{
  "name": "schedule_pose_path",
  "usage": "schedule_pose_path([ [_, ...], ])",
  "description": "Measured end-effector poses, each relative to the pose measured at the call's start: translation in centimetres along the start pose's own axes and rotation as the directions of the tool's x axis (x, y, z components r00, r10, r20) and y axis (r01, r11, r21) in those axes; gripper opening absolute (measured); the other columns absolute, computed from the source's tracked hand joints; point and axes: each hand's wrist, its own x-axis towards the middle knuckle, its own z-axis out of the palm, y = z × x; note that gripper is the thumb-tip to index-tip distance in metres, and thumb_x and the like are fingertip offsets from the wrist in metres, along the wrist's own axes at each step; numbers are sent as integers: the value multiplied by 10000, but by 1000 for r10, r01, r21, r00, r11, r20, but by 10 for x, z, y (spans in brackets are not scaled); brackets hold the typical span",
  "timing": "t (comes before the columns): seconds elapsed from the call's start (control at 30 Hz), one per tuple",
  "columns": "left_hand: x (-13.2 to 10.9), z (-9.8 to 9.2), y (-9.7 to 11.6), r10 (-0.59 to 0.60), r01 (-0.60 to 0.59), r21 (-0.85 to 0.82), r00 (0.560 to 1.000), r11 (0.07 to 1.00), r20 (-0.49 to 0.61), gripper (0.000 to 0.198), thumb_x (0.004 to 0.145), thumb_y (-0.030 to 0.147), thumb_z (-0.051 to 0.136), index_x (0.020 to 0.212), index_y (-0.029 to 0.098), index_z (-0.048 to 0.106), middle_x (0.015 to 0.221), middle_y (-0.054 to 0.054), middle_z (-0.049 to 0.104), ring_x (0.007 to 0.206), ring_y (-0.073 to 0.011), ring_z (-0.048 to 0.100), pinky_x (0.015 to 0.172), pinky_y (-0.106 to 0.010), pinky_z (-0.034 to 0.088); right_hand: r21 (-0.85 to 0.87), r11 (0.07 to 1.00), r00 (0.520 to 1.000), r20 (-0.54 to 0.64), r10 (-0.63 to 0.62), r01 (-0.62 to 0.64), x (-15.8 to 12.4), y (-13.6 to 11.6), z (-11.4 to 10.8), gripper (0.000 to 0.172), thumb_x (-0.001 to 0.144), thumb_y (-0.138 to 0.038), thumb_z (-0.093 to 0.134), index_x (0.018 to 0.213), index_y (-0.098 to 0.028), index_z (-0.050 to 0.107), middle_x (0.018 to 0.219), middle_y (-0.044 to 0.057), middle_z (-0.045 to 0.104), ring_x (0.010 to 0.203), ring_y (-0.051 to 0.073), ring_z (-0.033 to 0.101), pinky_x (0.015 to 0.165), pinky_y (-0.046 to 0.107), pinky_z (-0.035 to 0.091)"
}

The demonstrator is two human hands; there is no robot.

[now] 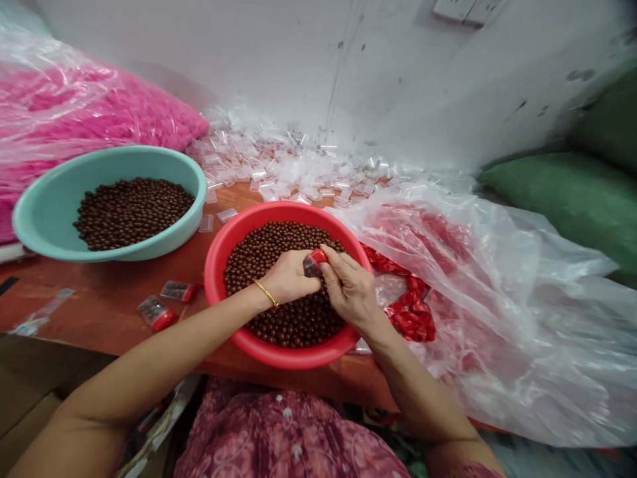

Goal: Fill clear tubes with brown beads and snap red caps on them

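Note:
Above a red basin (219,318) full of small round brown balls (293,328), my two hands meet around one small clear container (312,265) with a red cap. My left hand (289,277), with a gold bracelet at its wrist, is closed round the container's clear body, where dark contents show. The fingers of my right hand (352,287) are pinched at its red cap. Two similar containers with dark contents and red caps, one nearer (156,312) and one farther (178,291), lie on the table left of the basin.
A teal basin (44,206) with more brown balls stands at the left. Many clear empty containers (298,169) are heaped along the wall. Red caps (413,315) spill from a clear plastic bag (527,312) at the right. A pink-filled bag (119,99) lies behind the teal basin.

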Motion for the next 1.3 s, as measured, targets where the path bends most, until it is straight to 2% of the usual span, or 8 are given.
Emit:
schedule_pose_path([
  [0.2, -1, -3, 3, -61, 62, -60, 998, 996, 32, 92, 703, 264, 501, 704, 176, 471, 486, 67, 472, 457, -86, 438, 485, -203, 332, 239, 927, 943, 238, 233, -290, 7, 6, -6, 240, 908, -326, 413, 1011, -203, 592, 915, 40, 653, 810, 149, 605, 766, 293, 489],
  [0.53, -1, -11, 3, 37, -34, -233, 999, 972, 7, 192, 804, 359, 478, 747, 175, 485, 461, 78, 477, 427, -63, 438, 490, -179, 346, 485, 667, 805, 150, 574, -566, 25, 21, 7, 282, 856, -487, 428, 849, -219, 517, 722, -13, 536, 660, 126, 508, 655, 258, 453],
  [0.67, 1, -12, 2, -48, 36, -446, 999, 894, -15, 185, 786, 364, 471, 773, 182, 446, 435, 76, 496, 361, -61, 411, 396, -167, 300, 256, 841, 868, -12, 496, -477, 30, 36, -3, 319, 815, -503, 488, 905, -208, 569, 876, 41, 588, 867, 183, 526, 834, 351, 423],
  [0.73, 3, -12, 4, -79, 61, -518, 997, 853, -12, 196, 756, 369, 494, 783, 185, 432, 429, 76, 509, 324, -56, 375, 349, -164, 256, 300, 850, 885, -40, 464, -432, 26, 33, -8, 354, 840, -501, 447, 991, -210, 582, 942, 52, 598, 912, 188, 537, 850, 356, 419],
  [0.87, 4, -12, 11, -131, 55, -592, 988, 804, -86, 228, 680, 354, 556, 760, 186, 424, 425, 85, 502, 308, -47, 366, 328, -159, 222, 623, 572, 810, 179, 559, -533, 10, 12, -4, 430, 858, -526, 338, 1012, -204, 578, 816, 34, 613, 671, 156, 591, 605, 298, 473],
  [0.93, 3, -9, 12, -151, 62, -570, 982, 819, -110, 240, 647, 328, 592, 751, 182, 432, 423, 96, 481, 325, -44, 378, 349, -157, 250, 698, 492, 793, 180, 582, -520, 7, 2, 3, 466, 855, -552, 289, 1034, -220, 562, 876, 46, 626, 734, 169, 614, 614, 303, 491],
  [1.07, 1, 0, 12, -66, 52, -435, 998, 899, -17, 197, 588, 245, 627, 670, 163, 467, 477, 80, 486, 416, -47, 427, 432, -171, 330, 786, 483, 815, 45, 578, -386, 19, -8, 8, 471, 867, -561, 235, 1089, -259, 521, 1018, 55, 615, 955, 183, 600, 799, 352, 497],
  [1.3, -3, 3, 4, 39, -32, -153, 998, 988, 48, 148, 627, 219, 558, 559, 165, 439, 507, 66, 433, 490, -60, 369, 490, -192, 299, 796, 443, 828, 124, 547, -412, 54, -4, 3, 649, 853, -636, 107, 1075, -208, 541, 975, 82, 650, 973, 190, 611, 868, 359, 482],
])
